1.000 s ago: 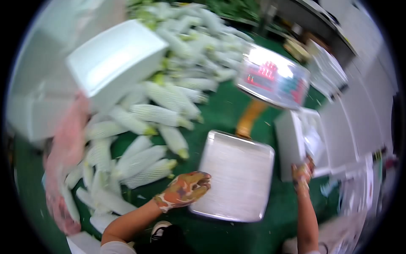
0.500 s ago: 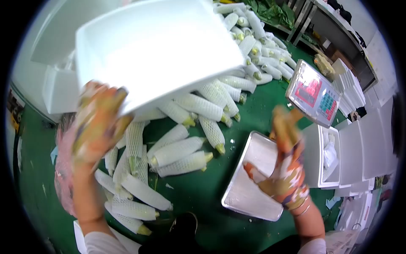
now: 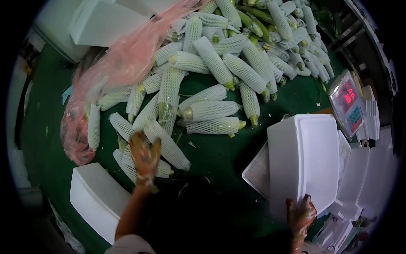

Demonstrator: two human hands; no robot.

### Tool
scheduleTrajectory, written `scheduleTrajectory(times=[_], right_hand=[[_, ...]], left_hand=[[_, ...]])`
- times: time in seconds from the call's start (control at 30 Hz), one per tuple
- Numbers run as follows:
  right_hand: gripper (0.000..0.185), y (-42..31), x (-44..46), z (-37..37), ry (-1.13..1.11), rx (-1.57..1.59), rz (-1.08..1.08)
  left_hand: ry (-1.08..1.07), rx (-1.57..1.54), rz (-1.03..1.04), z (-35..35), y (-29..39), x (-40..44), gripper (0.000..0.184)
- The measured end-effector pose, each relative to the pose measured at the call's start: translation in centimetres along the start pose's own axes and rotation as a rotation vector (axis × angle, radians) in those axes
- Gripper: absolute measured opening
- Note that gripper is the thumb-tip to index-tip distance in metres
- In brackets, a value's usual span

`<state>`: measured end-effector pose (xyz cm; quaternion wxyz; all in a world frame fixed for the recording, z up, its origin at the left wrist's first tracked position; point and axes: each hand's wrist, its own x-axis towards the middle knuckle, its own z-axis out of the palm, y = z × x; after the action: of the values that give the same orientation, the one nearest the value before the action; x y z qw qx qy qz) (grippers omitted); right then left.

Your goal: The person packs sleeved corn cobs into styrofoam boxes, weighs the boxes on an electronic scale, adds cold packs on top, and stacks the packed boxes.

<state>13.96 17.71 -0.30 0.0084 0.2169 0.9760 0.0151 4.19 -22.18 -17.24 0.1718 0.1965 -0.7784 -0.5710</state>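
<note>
A low box (image 3: 89, 192) sits on the green floor (image 3: 220, 163), a pink bag (image 3: 127, 59) beyond it. The left hand (image 3: 145, 157), fingers parted, is over net-wrapped vegetables (image 3: 215, 61); contact is unclear. Rightward, a white box (image 3: 302, 163) hides part of a metal pan (image 3: 259, 171); the right hand (image 3: 301, 213) is at its near edge, grip impossible to tell. Far right, a display (image 3: 347, 101) glows red.

Green floor (image 3: 224, 154) under dim light
Pale scraps (image 3: 192, 144) dot it; a metal table (image 3: 368, 26) stands in shadow at the upper right.
</note>
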Motion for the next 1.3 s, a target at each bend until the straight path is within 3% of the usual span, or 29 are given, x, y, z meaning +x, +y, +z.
scheduleTrajectory(times=[0.03,0.07,0.13,0.2,0.27,0.3,0.33,0.37,0.43,0.47,0.5,0.57,0.6,0.67,0.7,0.73,0.8,0.87,0.9,0.93,0.97,1.0,1.03,1.07,1.1,1.13,1.17,1.27,1.3], right_hand=[[0.036,0.3,0.5,1.5,0.043,-0.023,0.009],[0.039,0.9,1.1,2.8,-0.071,-0.061,0.133],[0.047,-1.2,1.5,2.5,0.294,-0.099,-0.186],[0.055,-5.3,1.3,2.4,0.365,0.193,-0.14],[0.05,-11.9,3.1,1.8,0.116,0.435,-0.28],[0.049,-14.8,5.4,3.4,0.104,0.591,-0.46],[0.051,-19.2,7.8,4.4,-0.064,0.529,-0.344],[0.054,-20.8,11.4,9.8,-0.017,0.431,-0.547],[0.054,-26.1,17.8,15.7,-0.173,0.243,-0.858],[0.056,-28.1,19.6,17.8,-0.27,0.11,-0.887],[0.058,-29.5,20.4,18.9,-0.363,-0.019,-0.906],[0.062,-29.9,19.7,18.1,-0.327,0.07,-0.969],[0.065,-29.6,18.9,17.3,-0.306,0.11,-0.992],[0.069,-29.5,15.1,16.0,-0.461,0.289,-0.906],[0.07,-29.9,12.8,15.7,-0.67,0.329,-0.744],[0.071,-29.8,10.1,15.8,-0.692,0.477,-0.669],[0.08,-30.2,6.6,16.7,-0.936,0.457,-0.535],[0.085,-29.0,5.0,19.0,-0.79,0.391,-0.876],[0.083,-28.7,6.4,18.0,-0.905,0.332,-0.948],[0.08,-28.8,8.4,16.6,-1.019,0.277,-1.019],[0.075,-28.7,10.5,15.5,-0.735,0.249,-0.912],[0.071,-28.6,13.2,14.7,-0.452,0.21,-0.8],[0.074,-28.7,16.4,14.4,0.117,0.114,-0.724],[0.075,-29.1,20.7,13.7,-0.018,0.109,-0.412],[0.078,-28.3,25.5,14.1,0.224,0.116,-0.432],[0.081,-28.0,29.1,13.3,0.053,0.192,-0.411],[0.08,-28.2,32.0,15.7,0.005,0.054,-0.374],[0.067,-26.5,34.1,18.4,0.086,0.094,-0.47],[0.071,-26.5,32.7,17.1,0.024,0.191,-0.354]], left_hand=[[0.044,0.111,-0.06,0.5,-2.9,-2.0,0.051],[0.035,0.389,-0.02,1.1,-5.5,-4.1,0.047],[-0.017,0.889,0.154,2.9,-8.0,-6.4,0.041],[0.017,0.529,-0.029,4.9,-15.4,-6.8,0.057],[0.07,-0.428,-0.283,6.9,-23.5,-8.0,0.073],[-0.006,-0.591,-0.294,6.1,-22.1,-7.9,0.074],[-0.082,-0.755,-0.318,5.4,-20.7,-7.9,0.075],[-0.157,-0.907,-0.356,4.5,-19.1,-7.8,0.076],[-0.422,-1.138,-0.173,2.2,-23.3,-8.9,0.074],[-0.455,-1.186,-0.13,1.2,-20.8,-8.8,0.074],[-0.463,-1.088,-0.162,-0.1,-17.9,-7.8,0.075],[-0.447,-0.756,-0.293,-2.3,-11.8,-5.6,0.079],[-0.339,-0.698,-0.211,-1.7,-11.6,-4.9,0.072],[-0.112,-0.546,-0.067,-0.5,-11.3,-3.5,0.061],[-0.094,-0.614,-0.087,-0.5,-10.3,-3.1,0.061],[-0.084,-0.531,-0.099,-0.6,-9.9,-2.8,0.061],[-0.068,-0.363,-0.125,-0.8,-9.0,-2.2,0.064],[-0.122,-0.272,-0.244,-0.9,-6.4,-0.6,0.068],[-0.095,-0.355,-0.229,-1.5,-8.9,-0.8,0.082],[-0.09,-0.509,-0.327,-2.0,-8.1,-0.8,0.082],[-0.082,-0.664,-0.418,-2.4,-6.6,-0.6,0.083],[-0.101,-0.592,-0.392,-2.9,-7.8,-0.8,0.085],[-0.118,-0.521,-0.365,-3.4,-9.0,-1.0,0.086],[-0.171,-0.219,-0.212,-5.4,-14.1,-1.8,0.087],[-0.196,-0.071,-0.112,-5.2,-14.3,-0.9,0.087],[-0.207,0.077,-0.01,-4.9,-14.3,0.0,0.087],[-0.194,0.075,0.028,-3.7,-8.9,1.7,0.086],[0.017,-0.467,-0.099,-1.2,-4.9,3.3,0.078],[0.013,0.08,0.142,-1.1,-3.9,4.4,0.077]])
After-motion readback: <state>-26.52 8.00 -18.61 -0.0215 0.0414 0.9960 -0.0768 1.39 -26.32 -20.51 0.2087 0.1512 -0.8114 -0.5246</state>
